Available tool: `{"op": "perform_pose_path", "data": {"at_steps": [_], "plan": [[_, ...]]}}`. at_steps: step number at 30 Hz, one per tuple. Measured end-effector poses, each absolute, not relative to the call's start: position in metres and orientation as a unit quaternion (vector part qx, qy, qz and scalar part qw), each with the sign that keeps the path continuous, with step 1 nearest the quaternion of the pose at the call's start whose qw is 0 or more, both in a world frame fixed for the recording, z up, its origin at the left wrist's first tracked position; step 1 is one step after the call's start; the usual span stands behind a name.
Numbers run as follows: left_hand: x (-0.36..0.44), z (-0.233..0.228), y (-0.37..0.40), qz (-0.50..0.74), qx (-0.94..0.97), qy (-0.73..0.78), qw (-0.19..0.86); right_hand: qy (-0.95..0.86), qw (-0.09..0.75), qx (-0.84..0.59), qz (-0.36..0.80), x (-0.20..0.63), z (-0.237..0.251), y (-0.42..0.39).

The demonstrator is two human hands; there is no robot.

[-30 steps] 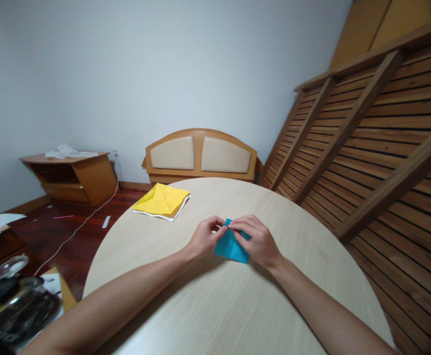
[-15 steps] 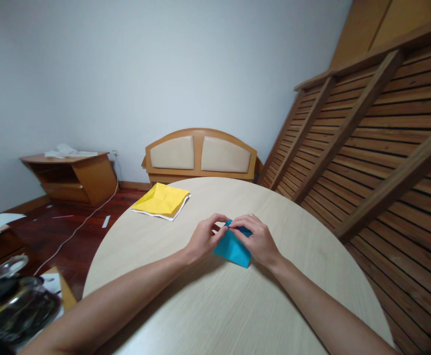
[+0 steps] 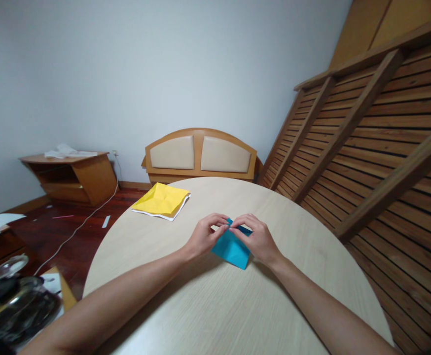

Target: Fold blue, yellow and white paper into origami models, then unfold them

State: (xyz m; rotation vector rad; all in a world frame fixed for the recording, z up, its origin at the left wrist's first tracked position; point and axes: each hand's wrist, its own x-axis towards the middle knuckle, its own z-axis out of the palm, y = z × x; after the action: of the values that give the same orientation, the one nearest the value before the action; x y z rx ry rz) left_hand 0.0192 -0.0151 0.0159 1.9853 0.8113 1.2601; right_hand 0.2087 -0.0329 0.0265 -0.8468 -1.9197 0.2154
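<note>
A folded blue paper (image 3: pixel 231 248) is held just above the round pale wooden table (image 3: pixel 215 305), near its middle. My left hand (image 3: pixel 204 237) pinches the paper's top left corner between thumb and fingers. My right hand (image 3: pixel 259 239) pinches its top right part, with the fingertips of both hands nearly meeting at the upper tip. The paper's lower corner points down toward me and part of its right side is hidden under my right hand.
Yellow paper sheets (image 3: pixel 162 200) lie at the table's far left edge. A wooden headboard (image 3: pixel 199 155) stands behind the table, and slatted wooden frames (image 3: pixel 371 148) lean at the right. A low wooden cabinet (image 3: pixel 73 176) and a cable are on the floor at left. Dark clutter (image 3: pixel 12 305) sits at the lower left.
The blue paper has shifted slightly down and left between my fingers. Both hands stayed in nearly the same place, still pinching its top.
</note>
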Motion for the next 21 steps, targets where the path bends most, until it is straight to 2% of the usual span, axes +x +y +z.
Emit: {"op": "perform_pose_path", "data": {"at_steps": [21], "plan": [[0.017, 0.018, -0.021, 0.447, 0.777, 0.289, 0.336, -0.707, 0.455, -0.433, 0.325, 0.217, 0.022, -0.021]]}}
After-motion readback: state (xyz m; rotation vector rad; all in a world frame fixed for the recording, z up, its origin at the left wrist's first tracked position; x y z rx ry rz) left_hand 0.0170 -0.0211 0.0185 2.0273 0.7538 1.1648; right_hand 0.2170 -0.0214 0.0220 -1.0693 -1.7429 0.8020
